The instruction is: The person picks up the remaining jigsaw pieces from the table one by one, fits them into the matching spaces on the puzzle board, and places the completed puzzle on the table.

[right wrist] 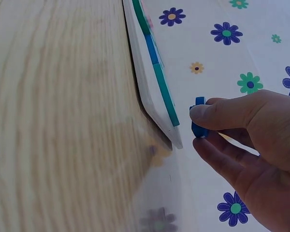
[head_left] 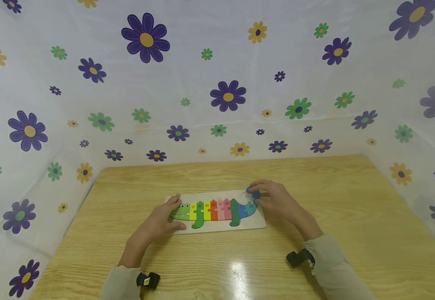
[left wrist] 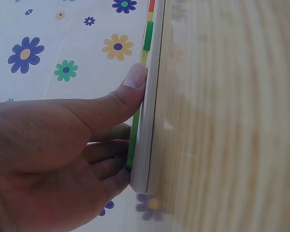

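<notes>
A wooden crocodile puzzle lies on the table, its coloured numbered pieces (head_left: 213,211) set in a pale board (head_left: 217,227). My left hand (head_left: 161,218) rests on the board's left end by the green head piece (head_left: 181,212). In the left wrist view its thumb (left wrist: 135,79) presses near the board's edge, fingers bent behind. My right hand (head_left: 277,200) pinches a small blue puzzle piece (right wrist: 199,121) between thumb and fingers. That piece is raised off the board, beyond the tail's light-blue piece (head_left: 250,207). The fingers partly hide it.
The wood-grain table (head_left: 217,258) extends around the board on all sides. A white flower-printed sheet (head_left: 187,75) hangs behind it and at both sides. Black wrist devices sit at the left cuff (head_left: 148,280) and right cuff (head_left: 301,258).
</notes>
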A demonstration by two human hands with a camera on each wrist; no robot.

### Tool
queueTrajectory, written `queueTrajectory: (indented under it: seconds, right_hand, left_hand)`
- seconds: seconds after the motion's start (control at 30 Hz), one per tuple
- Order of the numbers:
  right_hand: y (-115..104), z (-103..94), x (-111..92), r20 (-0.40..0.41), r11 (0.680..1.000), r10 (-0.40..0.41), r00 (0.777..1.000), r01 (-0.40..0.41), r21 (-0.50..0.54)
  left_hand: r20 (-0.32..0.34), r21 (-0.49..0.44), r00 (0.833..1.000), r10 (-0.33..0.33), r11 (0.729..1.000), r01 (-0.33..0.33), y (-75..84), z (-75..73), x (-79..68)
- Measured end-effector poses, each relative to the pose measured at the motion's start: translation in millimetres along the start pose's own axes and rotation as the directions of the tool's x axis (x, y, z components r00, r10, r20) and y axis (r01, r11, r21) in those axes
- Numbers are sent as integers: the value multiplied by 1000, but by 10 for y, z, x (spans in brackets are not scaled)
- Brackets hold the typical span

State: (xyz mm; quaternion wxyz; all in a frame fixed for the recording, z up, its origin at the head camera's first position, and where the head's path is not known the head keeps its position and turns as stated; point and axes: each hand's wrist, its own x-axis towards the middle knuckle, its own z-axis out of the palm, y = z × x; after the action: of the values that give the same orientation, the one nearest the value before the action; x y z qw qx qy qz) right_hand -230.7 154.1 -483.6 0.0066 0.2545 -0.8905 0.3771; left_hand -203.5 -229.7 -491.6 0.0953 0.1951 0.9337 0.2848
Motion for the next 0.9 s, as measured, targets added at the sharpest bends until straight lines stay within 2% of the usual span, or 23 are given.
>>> queueTrajectory:
  seconds: [0.53,0.9]
  right_hand:
    - [19,29,6,-7,999,-38,999,38,-17]
    - [29,70,10,-26,993,-87,996,84,-83]
  left_hand:
    - [0,7,1000,-9,1000,9,-4,22,14]
    - [1,-1,1000,1,1000,-1,1,20,8]
